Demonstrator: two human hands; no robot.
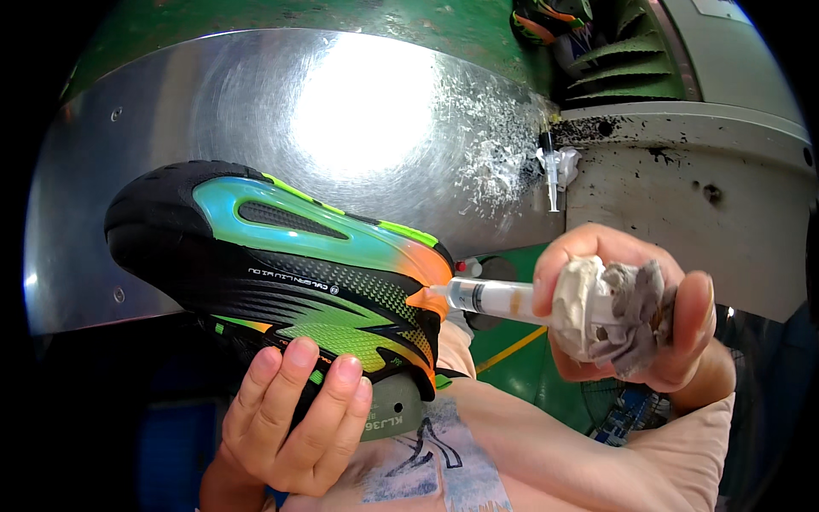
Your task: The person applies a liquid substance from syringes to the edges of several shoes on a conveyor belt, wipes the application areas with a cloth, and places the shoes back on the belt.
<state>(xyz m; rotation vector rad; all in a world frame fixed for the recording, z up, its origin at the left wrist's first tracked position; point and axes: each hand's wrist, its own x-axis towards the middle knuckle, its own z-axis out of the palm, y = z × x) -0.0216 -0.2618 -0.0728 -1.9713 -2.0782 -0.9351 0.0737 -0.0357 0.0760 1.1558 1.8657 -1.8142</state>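
A black, green and orange sneaker (341, 311) is held tilted on its side, its toe to the left and its black and blue-to-orange sole facing up. My left hand (299, 418) supports it from the near side, fingers curled against the upper. A greenish-grey shoe last (394, 414) pokes out of the sneaker's opening. My right hand (644, 247) grips a clear syringe (495, 297), whose barrel is wrapped in lumpy white and grey material (580, 307). The syringe's tip meets the orange heel edge where sole and upper join.
Behind the sneaker lies a shiny metal tabletop (230, 102) with white residue at its right. Another syringe (549, 166) rests on that edge beside crumpled white paper (565, 164). A grey machine housing (682, 196) stands at right. Another shoe (550, 19) is at the top right.
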